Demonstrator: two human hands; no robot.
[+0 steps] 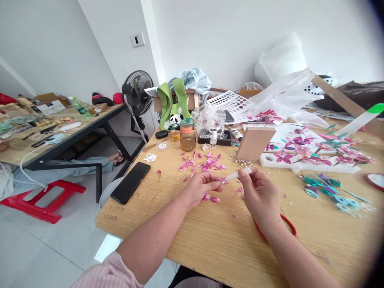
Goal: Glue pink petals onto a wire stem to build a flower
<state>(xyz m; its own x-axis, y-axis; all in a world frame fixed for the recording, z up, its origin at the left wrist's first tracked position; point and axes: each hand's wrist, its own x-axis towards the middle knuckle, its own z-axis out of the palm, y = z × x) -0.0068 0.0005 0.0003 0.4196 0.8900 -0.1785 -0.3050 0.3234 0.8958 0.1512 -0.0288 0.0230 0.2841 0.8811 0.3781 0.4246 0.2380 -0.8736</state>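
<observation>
Between the thumb and fingers of my left hand (204,187) is a small pink flower (224,181) with a pearl-like bead at its middle. My right hand (261,193) pinches a small white glue tube (242,173), its tapered tip pointing left at the flower. Tip and flower are very close; I cannot tell whether they touch. Loose magenta petals (210,163) lie scattered on the wooden table (192,236) beyond and below my hands. Beneath my right wrist are red-handled scissors (288,225), partly hidden by it.
A black phone (131,183) lies at the left edge. Behind the petals stand a jar of amber liquid (187,136), a small spray bottle (213,140) and a brown block (255,144). Finished-looking pink flowers (303,151) stand in white foam (312,165) at right, near teal ribbon pieces (321,186).
</observation>
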